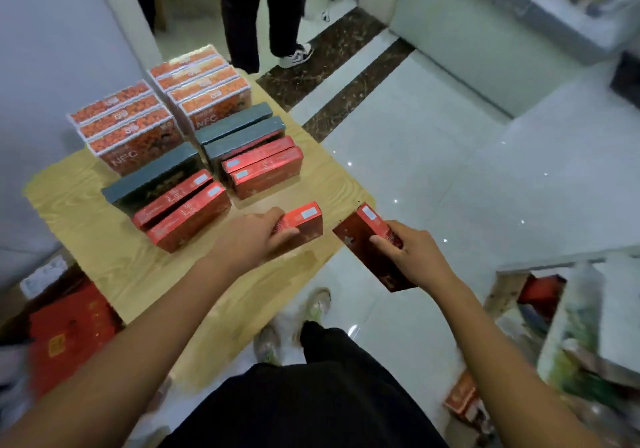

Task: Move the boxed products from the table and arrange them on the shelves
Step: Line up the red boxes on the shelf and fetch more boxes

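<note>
Shelf [509,288] on the right is blurry, cut off. Left hand [254,238] wraps its fingers round a red box [308,224] at the table [104,246] edge. Right hand [415,257] clamps a second red box [356,236] over the floor.

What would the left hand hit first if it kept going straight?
Probably nothing: the left hand, gripping a red box, points past the table edge over floor. The second box, held by the right hand, lies close; depth unclear.

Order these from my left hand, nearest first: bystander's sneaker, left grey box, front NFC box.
1. Left grey box, beyond and left of the left hand.
2. Front NFC box, behind it.
3. Sneaker, on the floor past the table.
</note>
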